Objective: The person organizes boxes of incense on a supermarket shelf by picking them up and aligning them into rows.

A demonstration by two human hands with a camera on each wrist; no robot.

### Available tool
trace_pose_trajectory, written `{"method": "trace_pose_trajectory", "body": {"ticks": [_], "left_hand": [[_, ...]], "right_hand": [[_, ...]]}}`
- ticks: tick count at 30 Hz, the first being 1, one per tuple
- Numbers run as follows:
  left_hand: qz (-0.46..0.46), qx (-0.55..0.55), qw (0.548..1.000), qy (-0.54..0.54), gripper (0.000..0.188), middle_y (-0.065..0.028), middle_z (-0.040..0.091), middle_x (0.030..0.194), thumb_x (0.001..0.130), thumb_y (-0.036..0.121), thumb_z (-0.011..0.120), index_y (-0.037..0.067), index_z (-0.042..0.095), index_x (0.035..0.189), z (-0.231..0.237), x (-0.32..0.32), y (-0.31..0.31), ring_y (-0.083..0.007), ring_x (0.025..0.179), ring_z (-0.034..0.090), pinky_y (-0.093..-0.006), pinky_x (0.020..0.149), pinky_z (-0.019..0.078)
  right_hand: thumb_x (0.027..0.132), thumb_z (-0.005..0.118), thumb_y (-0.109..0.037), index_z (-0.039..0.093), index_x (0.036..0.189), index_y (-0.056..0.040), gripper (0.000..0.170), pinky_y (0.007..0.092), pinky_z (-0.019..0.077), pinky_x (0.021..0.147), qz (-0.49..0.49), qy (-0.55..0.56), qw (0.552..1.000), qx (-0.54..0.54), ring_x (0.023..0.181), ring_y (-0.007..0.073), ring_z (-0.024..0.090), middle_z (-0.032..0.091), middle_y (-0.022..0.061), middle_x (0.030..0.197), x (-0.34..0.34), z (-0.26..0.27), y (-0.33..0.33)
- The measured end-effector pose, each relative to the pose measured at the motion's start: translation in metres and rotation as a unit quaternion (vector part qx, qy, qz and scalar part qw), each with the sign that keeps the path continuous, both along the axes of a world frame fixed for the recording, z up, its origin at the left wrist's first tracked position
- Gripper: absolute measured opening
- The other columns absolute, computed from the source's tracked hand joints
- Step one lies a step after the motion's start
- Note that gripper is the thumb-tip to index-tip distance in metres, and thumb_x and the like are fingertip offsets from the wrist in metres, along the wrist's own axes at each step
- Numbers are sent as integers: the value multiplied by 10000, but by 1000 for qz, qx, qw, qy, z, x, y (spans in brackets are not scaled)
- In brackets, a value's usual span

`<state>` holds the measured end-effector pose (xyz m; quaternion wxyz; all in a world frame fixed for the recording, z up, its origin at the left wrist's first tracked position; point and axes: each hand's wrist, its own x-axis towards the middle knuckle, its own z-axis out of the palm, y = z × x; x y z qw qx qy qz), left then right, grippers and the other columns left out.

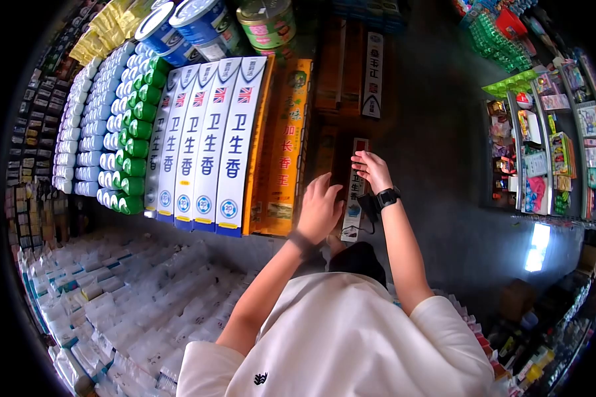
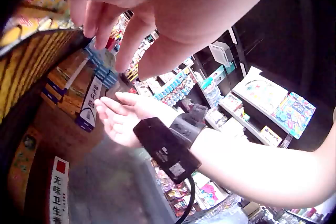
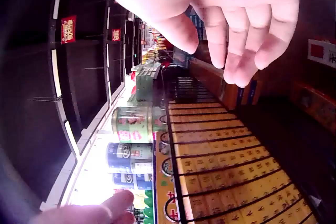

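My left hand is held in front of the yellow-orange incense boxes, its fingers loosely bent and nothing in them. To its right, my right hand is raised with the fingers relaxed, also holding nothing; a black watch-like strap circles that wrist. Below the right hand, a long white incense box with black lettering stands on a lower level. The left wrist view has the right palm turned upward, apart from the left hand. Yellow boxes lie behind wire bars in the right wrist view.
White incense boxes stand in a row left of the orange ones, beside green-ended rolls. Blue cans and a green can sit behind. Plastic-wrapped packs spread at lower left. Toy shelves stand across the aisle.
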<state>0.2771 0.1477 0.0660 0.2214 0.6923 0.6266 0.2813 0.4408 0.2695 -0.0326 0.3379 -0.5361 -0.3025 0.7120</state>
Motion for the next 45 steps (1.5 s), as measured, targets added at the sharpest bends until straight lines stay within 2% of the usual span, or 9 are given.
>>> {"method": "trace_pose_trajectory", "body": {"ticks": [13,18,21,26,29,32,35,40,45], "left_hand": [[76,-91,992,-52,319,-158,511,1149,760,123,602,56,558,1069,-134,59,140,-364,1093,450,-433,901,403],[123,-145,975,-119,329,-214,562,1081,854,153,537,24,515,1156,-182,53,194,-384,999,526,-425,860,436],[148,-233,945,-175,360,-232,575,1080,855,149,538,-2,501,1180,-193,48,220,-382,1002,539,-409,859,441],[132,-241,941,-195,461,-245,540,1179,885,226,502,-13,442,1274,-200,41,235,-386,1098,507,-404,895,429],[121,-267,939,-182,482,-235,511,1228,897,245,484,-3,416,1305,-208,39,236,-386,1118,493,-412,912,424],[126,-286,934,-171,479,-227,476,1272,908,256,473,4,410,1310,-210,37,235,-388,1135,477,-426,923,426],[129,-306,924,-190,476,-222,454,1294,919,270,465,7,407,1312,-205,39,231,-387,1157,457,-438,941,423],[121,-338,915,-183,471,-219,447,1302,929,264,455,7,396,1320,-187,36,224,-372,1182,439,-441,969,407],[132,-321,921,-176,465,-221,470,1278,926,244,474,-14,402,1305,-182,38,201,-354,1171,458,-420,957,413]], "right_hand": [[828,637,-357,593,1031,-79,347,293,495,695,35,-217,975,-4,824,157,604,622,10,950,16,-123,136],[761,660,-301,586,1001,30,415,363,474,734,61,-341,932,111,889,307,621,637,212,942,3,-140,186],[766,635,-278,606,946,49,375,396,470,741,3,-430,889,155,856,389,607,639,230,903,-14,-161,200],[785,659,-283,499,1020,114,488,468,454,806,37,-394,911,115,969,469,533,562,339,982,-23,-184,224],[788,556,-149,595,966,49,269,426,453,791,3,-430,896,110,945,404,569,611,270,968,-25,-188,223],[784,543,-106,597,1017,34,278,411,454,804,29,-418,900,116,948,386,577,621,240,990,-20,-153,215],[785,521,-35,568,1087,17,310,436,462,829,43,-372,915,148,1007,408,544,593,266,1013,0,-194,209],[784,519,58,524,1175,38,391,326,503,740,-90,-42,995,-5,946,251,580,578,140,1109,6,-157,181],[801,627,-11,434,1247,96,497,294,499,752,-108,-31,994,-16,950,221,578,567,161,1120,28,-142,140]]}}
